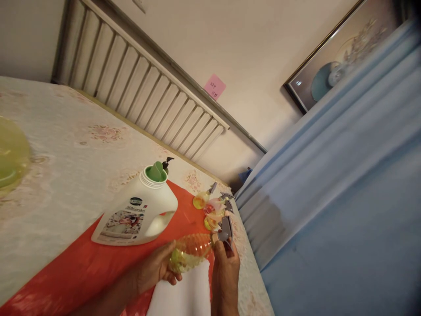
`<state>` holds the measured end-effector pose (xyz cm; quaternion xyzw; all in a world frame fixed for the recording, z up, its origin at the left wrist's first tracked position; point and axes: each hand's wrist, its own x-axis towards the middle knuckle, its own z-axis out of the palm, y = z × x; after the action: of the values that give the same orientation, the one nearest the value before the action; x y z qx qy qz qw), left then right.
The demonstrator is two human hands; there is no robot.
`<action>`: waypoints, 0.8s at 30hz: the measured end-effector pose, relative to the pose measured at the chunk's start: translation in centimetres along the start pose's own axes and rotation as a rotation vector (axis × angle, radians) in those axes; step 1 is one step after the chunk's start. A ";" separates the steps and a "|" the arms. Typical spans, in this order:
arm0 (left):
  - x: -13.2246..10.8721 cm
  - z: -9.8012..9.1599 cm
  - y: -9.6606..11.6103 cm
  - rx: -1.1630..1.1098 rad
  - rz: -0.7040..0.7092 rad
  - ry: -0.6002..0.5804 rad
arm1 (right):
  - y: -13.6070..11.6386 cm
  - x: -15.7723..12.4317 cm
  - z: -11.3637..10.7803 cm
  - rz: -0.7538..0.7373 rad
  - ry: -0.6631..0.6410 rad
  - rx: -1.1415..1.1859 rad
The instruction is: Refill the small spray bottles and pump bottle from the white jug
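Observation:
A clear ribbed spray bottle with some yellow liquid inside lies tilted on its side between my hands. My left hand is closed around its base. At the other end, the fingers of my right hand grip the grey spray head at the neck. Just left of it stands a large white jug with a green spout insert in its open mouth and a printed label. Beyond my right hand are several small spray bottles with yellow or pink liquid and grey heads.
White paper or cloth lies under my hands on a red mat. A floral tablecloth covers the table. A yellow translucent container is at far left, a black pump top behind the jug. Blue curtain borders the right.

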<state>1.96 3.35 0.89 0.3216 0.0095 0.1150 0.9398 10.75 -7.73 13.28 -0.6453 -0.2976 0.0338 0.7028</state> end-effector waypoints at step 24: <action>-0.1 0.1 -0.1 0.020 -0.047 0.015 | 2.2 1.0 -1.7 0.094 -0.014 0.016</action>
<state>1.84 3.20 0.93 0.3299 0.0253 0.0954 0.9389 13.08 -8.41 11.64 -0.6526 -0.2716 0.0735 0.7035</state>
